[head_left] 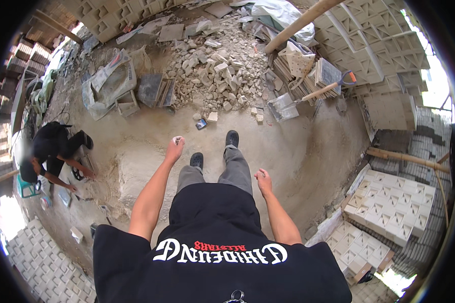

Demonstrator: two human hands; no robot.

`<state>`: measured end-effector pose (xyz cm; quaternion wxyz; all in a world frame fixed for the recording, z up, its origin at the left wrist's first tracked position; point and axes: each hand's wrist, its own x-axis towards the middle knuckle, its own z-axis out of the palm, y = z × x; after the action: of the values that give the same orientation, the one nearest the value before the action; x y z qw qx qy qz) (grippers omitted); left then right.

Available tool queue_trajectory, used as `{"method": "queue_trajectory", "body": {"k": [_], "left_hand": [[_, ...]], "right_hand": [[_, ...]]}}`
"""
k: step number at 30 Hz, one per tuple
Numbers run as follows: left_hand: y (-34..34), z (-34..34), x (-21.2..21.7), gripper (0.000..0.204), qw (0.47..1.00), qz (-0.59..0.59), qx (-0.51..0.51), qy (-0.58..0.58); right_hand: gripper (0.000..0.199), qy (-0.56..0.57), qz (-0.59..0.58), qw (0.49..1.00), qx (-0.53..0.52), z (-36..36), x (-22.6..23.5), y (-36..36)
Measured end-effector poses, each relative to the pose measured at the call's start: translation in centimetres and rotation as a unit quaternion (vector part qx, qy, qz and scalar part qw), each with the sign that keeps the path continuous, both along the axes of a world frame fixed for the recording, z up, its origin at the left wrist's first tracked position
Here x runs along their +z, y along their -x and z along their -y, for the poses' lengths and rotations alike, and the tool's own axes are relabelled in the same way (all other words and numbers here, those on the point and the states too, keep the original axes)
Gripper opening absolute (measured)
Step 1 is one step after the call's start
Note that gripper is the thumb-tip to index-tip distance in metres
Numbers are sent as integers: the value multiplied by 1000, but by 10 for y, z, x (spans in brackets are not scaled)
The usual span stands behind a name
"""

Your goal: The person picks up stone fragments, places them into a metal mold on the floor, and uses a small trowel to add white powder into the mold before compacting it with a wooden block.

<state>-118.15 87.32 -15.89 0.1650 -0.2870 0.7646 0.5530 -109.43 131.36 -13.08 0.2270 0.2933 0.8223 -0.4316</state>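
My left hand (175, 148) is held out over the floor, its fingers curled in and whitish with dust at the tips. I see no object in it. Lower and to the right, my right hand (263, 182) is loosely closed, also with nothing visible in it. Neither hand touches anything. Between them my feet, in dark clogs (232, 138), stand on the dusty floor (288, 151). Just ahead of my feet lie a small dark blue packet (201, 123) and a pale block (213, 117).
Ahead is a heap of broken pale rubble (222, 70). Sacks (111, 83) lie to its left; a wooden-handled shovel (321, 92) leans on stacked boards to its right. A person (55, 151) crouches at the left, hands near the floor. Patterned blocks (389, 202) are stacked at right.
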Motion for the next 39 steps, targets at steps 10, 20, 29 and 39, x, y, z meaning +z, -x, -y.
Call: {"method": "queue_trajectory", "body": {"k": [10,20,29,39], "left_hand": [[23,-117,-81,47,979,84,155,-101],[177,-184,-368,50,993,113,15,-17],[286,-143,-508,55,992,102,-12,75],[264,-137,-605,51,990,26,3,141]], "right_hand": [[41,51,67,976,200,20,-129,205],[40,-4,7,971,241,37,-387,362],[47,-125,-51,952,274,67,-565,491],[66,-251,28,913,321,111,-619,515]]}}
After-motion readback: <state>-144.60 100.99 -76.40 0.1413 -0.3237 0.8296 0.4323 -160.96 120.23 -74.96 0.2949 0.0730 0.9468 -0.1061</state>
